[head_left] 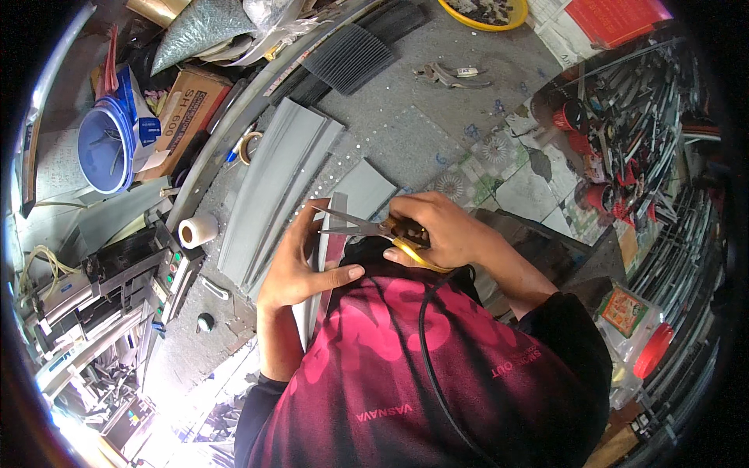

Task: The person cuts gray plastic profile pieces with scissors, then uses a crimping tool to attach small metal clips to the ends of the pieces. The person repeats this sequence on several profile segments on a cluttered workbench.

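The right hand (445,230) was closed around the yellow handles of one pair of metal scissors (367,228), the fingers curled through and over the loops. The scissors lay nearly level, their long axis running left to right, with the two blades parted and their tips pointing toward the person's left, just above the left hand's thumb. The left hand (300,269) gripped one narrow grey strip of sheet material (334,226): the thumb lay across its near face and the other fingers wrapped behind its left edge. The strip stood roughly upright in the view, its long axis running away from the person, its far end reaching up between the open blades and its near end hidden behind the red shirt (406,374).

On the grey concrete floor (437,117) beyond the hands lay a stack of long grey folded panels (273,191), slanting from lower left to upper right; how many were in the stack could not be told. One small roll of white tape (197,230) stood just left of the panels' near end. One pair of pliers (449,75) lay well apart, toward the floor's far edge, and one blue plastic bucket (105,152) sat at the far left.
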The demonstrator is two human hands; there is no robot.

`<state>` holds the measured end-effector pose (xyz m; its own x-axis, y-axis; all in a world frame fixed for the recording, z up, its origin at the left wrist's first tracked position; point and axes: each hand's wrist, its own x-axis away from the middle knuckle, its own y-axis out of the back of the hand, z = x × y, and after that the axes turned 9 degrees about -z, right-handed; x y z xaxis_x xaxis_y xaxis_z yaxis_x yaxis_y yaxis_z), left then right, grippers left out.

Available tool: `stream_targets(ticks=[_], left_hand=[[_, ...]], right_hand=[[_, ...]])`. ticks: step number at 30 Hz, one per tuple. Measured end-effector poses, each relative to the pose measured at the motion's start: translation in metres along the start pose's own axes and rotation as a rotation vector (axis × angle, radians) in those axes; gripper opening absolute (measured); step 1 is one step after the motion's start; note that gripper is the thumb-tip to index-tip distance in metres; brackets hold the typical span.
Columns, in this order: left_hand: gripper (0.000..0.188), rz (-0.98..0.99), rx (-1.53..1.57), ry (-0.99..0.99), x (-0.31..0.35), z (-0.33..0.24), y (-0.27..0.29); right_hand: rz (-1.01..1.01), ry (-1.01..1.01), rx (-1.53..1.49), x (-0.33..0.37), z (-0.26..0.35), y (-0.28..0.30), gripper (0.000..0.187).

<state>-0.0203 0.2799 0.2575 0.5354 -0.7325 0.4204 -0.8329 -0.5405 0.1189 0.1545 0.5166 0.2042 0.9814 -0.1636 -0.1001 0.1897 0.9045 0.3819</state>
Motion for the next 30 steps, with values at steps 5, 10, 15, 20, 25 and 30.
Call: stream_targets(ticks=[5, 10, 15, 20, 25, 30], left_hand=[[0.102, -0.004, -0.061, 0.011, 0.002, 0.005, 0.003], [0.100, -0.016, -0.168, -0.031, 0.002, 0.015, 0.005], [0.102, -0.013, -0.120, -0.050, 0.002, 0.018, 0.003], [0.098, -0.037, -0.152, -0.052, 0.004, 0.018, 0.003], [0.097, -0.008, -0.148, -0.068, 0.004, 0.025, 0.008], [0.102, 0.030, -0.144, -0.050, 0.007, 0.033, 0.013]], right_hand=[[0.061, 0.030, 0.042, -0.006, 0.010, 0.015, 0.045], [0.161, -0.030, 0.087, -0.013, 0.018, 0.024, 0.045], [0.232, -0.065, 0.088, -0.020, 0.028, 0.028, 0.045], [0.138, -0.026, 0.251, -0.021, 0.038, 0.024, 0.043], [0.220, -0.124, 0.221, -0.024, 0.030, 0.022, 0.039], [0.211, -0.019, 0.132, -0.025, 0.018, 0.020, 0.041]])
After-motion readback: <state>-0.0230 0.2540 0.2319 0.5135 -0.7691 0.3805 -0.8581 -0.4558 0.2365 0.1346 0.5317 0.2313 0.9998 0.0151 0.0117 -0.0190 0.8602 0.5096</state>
